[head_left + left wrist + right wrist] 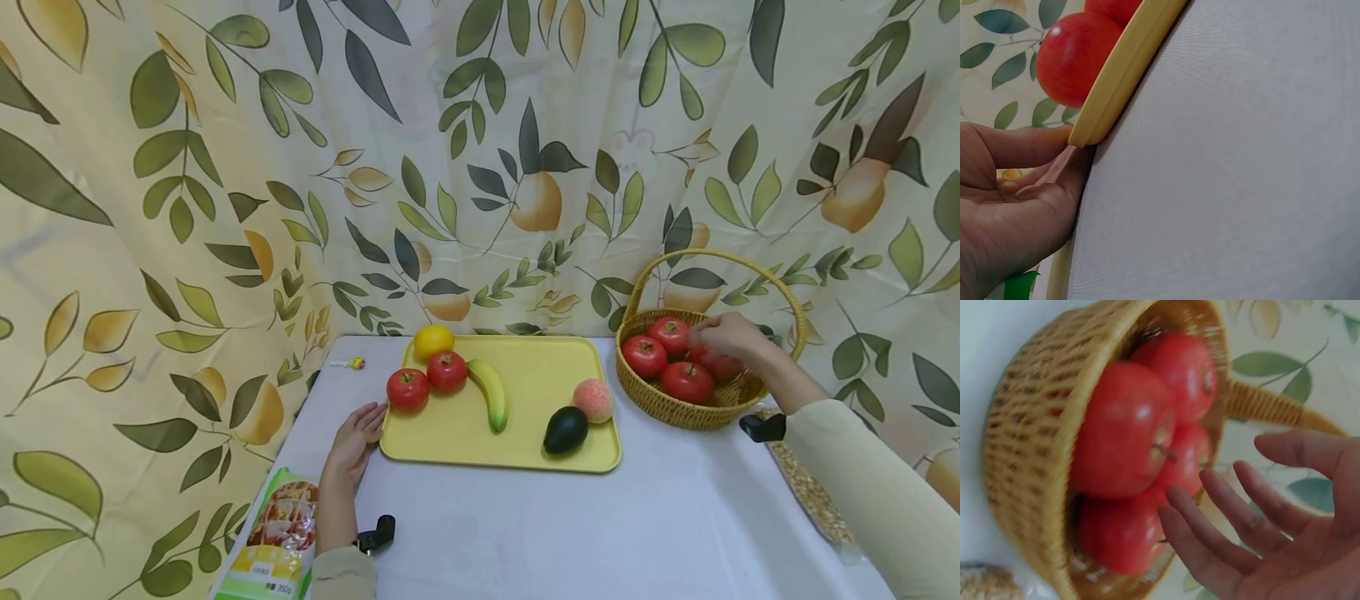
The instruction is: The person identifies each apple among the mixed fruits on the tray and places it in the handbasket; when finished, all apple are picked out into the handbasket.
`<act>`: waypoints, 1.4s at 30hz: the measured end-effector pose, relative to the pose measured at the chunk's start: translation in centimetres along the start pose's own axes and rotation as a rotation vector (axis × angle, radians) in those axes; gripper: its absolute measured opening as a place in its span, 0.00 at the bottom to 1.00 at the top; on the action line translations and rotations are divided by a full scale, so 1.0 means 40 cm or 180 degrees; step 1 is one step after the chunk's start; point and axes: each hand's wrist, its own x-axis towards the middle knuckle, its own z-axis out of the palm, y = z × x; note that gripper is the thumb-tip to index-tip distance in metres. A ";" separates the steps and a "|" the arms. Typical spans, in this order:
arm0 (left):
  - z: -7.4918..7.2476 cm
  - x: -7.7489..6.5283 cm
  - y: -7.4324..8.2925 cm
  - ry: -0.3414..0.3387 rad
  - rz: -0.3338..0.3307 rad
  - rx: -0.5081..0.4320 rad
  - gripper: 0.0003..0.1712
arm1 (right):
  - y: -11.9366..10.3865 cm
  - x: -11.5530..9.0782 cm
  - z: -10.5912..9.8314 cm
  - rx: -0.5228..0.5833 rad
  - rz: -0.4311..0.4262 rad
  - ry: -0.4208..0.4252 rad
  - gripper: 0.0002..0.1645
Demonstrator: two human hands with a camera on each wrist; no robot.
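In the head view my left hand [354, 446] is at the left edge of the yellow tray [480, 446], its fingers touching the rim; the left wrist view shows this contact at the tray's corner. On the tray are two red apples [408, 391], a yellow lemon [434, 341], a banana [491, 396], a dark avocado [566, 430] and a pinkish peach [594, 400]. Over the wicker basket [660, 408] reaches my right hand [727, 335], close above the red apples [687, 382] inside. Its fingers [1235, 512] are spread and gently bent, holding nothing in the right wrist view.
A small wrapped lollipop [356, 363] lies at the table's back left. At the left front edge is a green and yellow food packet [273, 533]. A clear bag of grains [813, 492] lies under my right forearm. Behind the table hangs a leaf-patterned curtain [480, 167].
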 end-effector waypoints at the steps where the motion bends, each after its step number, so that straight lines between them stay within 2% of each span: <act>1: 0.001 -0.001 0.000 -0.0003 0.0007 -0.0008 0.38 | -0.012 -0.004 0.003 -0.0001 -0.0008 0.0101 0.36; 5: 0.001 -0.003 -0.001 -0.0007 0.0013 -0.0018 0.38 | -0.065 -0.023 0.024 -0.0011 -0.0055 0.0404 0.34; 7: 0.002 -0.004 0.000 -0.0010 0.0010 -0.0025 0.38 | -0.089 -0.031 0.038 0.0102 -0.0123 0.0442 0.33; 12: 0.002 -0.002 0.007 -0.0040 0.0048 -0.0021 0.38 | -0.145 -0.049 0.070 0.0551 -0.0277 0.0285 0.33; 20: 0.005 -0.003 0.011 -0.0034 0.0012 -0.0009 0.38 | -0.229 -0.070 0.133 0.0362 -0.0687 0.0406 0.28; 23: 0.006 -0.004 0.012 -0.0034 0.0006 -0.0027 0.38 | -0.254 -0.071 0.160 0.0430 -0.0817 0.0403 0.27; 31: 0.003 -0.004 0.008 0.0025 -0.0030 -0.0011 0.38 | -0.321 -0.064 0.232 0.1022 -0.0910 0.0147 0.26; 42: 0.001 0.000 0.003 0.0012 -0.0006 -0.0095 0.39 | -0.392 -0.039 0.342 0.1184 -0.1096 0.0060 0.20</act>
